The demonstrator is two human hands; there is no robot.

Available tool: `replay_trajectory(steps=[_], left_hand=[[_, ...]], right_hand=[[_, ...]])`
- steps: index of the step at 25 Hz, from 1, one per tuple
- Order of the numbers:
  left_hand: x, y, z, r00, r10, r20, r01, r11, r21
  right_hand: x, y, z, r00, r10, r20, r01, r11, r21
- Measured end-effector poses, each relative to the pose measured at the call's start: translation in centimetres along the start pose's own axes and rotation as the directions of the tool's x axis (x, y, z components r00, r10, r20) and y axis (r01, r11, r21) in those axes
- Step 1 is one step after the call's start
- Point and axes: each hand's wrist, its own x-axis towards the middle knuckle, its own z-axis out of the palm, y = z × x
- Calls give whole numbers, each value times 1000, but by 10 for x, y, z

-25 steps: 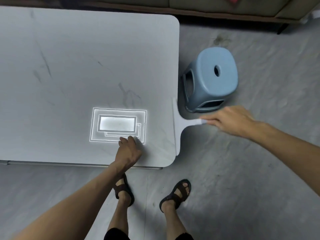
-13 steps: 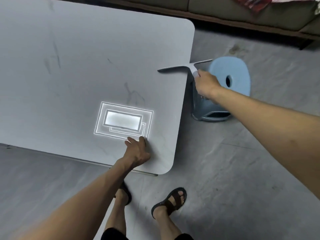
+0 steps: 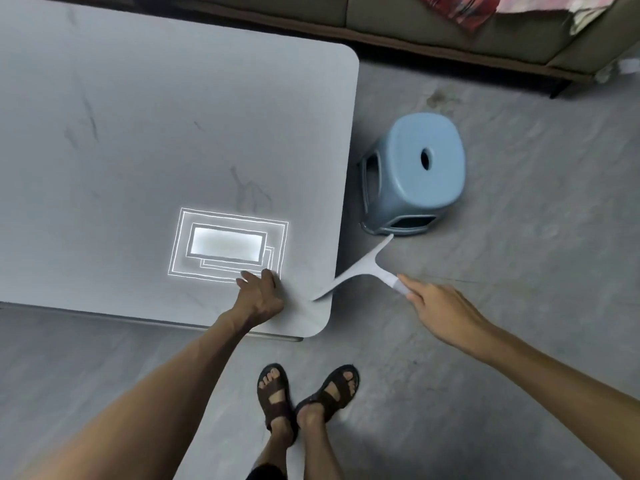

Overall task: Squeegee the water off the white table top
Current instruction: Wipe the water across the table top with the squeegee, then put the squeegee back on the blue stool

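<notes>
The white table top [image 3: 145, 143] fills the upper left, with a bright reflection of a ceiling light near its front right part. My right hand [image 3: 438, 308] grips the handle of a white T-shaped squeegee [image 3: 360, 266]. Its blade lies slanted across the table's right edge near the front right corner, one end over the table and the other end out over the floor. My left hand [image 3: 258, 294] rests flat on the table near the front edge, just left of the blade's lower end, fingers spread a little.
A light blue plastic stool [image 3: 420, 171] stands on the grey floor just right of the table. A sofa [image 3: 450, 26] with cloth on it runs along the far wall. My sandalled feet [image 3: 304, 389] stand in front of the table corner.
The squeegee has come from the far right part of the table down along the right edge to the front right corner. My left hand has stayed pressed on the table.
</notes>
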Motion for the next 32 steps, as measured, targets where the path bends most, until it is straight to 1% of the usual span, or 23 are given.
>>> replay_trajectory(steps=[1, 2, 4, 6, 8, 9, 10, 11, 12, 13, 14, 15, 16, 18, 20, 21, 22, 23, 25, 28, 30, 31, 32], left_hand=[[-5, -2, -4, 1000, -11, -13, 11, 1000, -27], [-8, -5, -7, 999, 18, -26, -20, 997, -69], [-22, -13, -17, 998, 47, -42, -54, 983, -176], [-45, -16, -32, 996, 69, -55, -79, 970, -229], [-65, -13, -50, 991, 111, -76, -127, 962, -240], [-76, -9, -60, 987, 137, -79, -152, 957, -245], [-83, -3, -69, 985, 155, -80, -171, 944, -283], [-90, 4, -79, 983, 168, -74, -183, 933, -311], [-96, 13, -88, 981, 181, -74, -196, 915, -352], [-102, 23, -94, 980, 184, -77, -200, 908, -369], [-105, 34, -97, 978, 191, -80, -207, 894, -397], [-110, 46, -98, 979, 189, -82, -206, 889, -409], [-111, 61, -96, 978, 192, -75, -206, 876, -436], [-110, 92, -84, 980, 194, -49, -194, 863, -467], [-105, 120, -64, 981, 182, -63, -190, 866, -463], [-102, 131, -51, 987, 137, -87, -162, 868, -470], [-96, 140, -36, 990, 78, -118, -126, 866, -484], [-91, 147, -23, 990, 13, -139, -79, 876, -476], [-80, 144, 3, 971, -137, -195, 33, 887, -461], [-73, 123, 33, 928, -318, -193, 181, 841, -510], [-69, 103, 54, 890, -410, -198, 257, 811, -525], [-65, 93, 63, 875, -437, -207, 277, 804, -525], [-62, 84, 72, 869, -449, -207, 287, 799, -528]], right_hand=[[-10, 6, -2, 1000, 2, 13, -2, 1000, -20], [-19, 10, -6, 1000, 13, 6, -13, 999, -31], [-38, 10, -19, 997, 51, -51, -50, 999, 10], [-48, -1, -37, 990, 87, -108, -81, 995, 60], [-55, -19, -58, 980, 160, -115, -141, 977, 159], [-58, -28, -70, 971, 214, -104, -182, 948, 260], [-61, -37, -79, 959, 273, -69, -225, 890, 396], [-61, -43, -86, 947, 320, -11, -260, 789, 556], [-61, -47, -94, 937, 344, 64, -286, 648, 706], [-60, -49, -102, 933, 333, 138, -299, 498, 814], [-56, -48, -112, 933, 295, 207, -314, 382, 869], [-51, -45, -121, 932, 245, 268, -340, 330, 881], [-45, -39, -128, 927, 197, 318, -369, 333, 868], [-27, -23, -135, 919, 153, 363, -393, 418, 819], [0, -9, -138, 934, 167, 317, -355, 553, 754], [16, -3, -138, 947, 156, 282, -315, 633, 707], [36, 3, -141, 959, 123, 255, -267, 691, 672], [57, 7, -143, 968, 91, 235, -230, 698, 678], [100, 0, -154, 978, 55, 201, -187, 661, 726], [158, -37, -173, 986, 118, 119, -167, 654, 738], [190, -76, -175, 980, 119, 159, -199, 605, 771], [204, -94, -168, 988, 70, 137, -146, 707, 692], [210, -112, -159, 989, 47, 142, -119, 825, 552]])
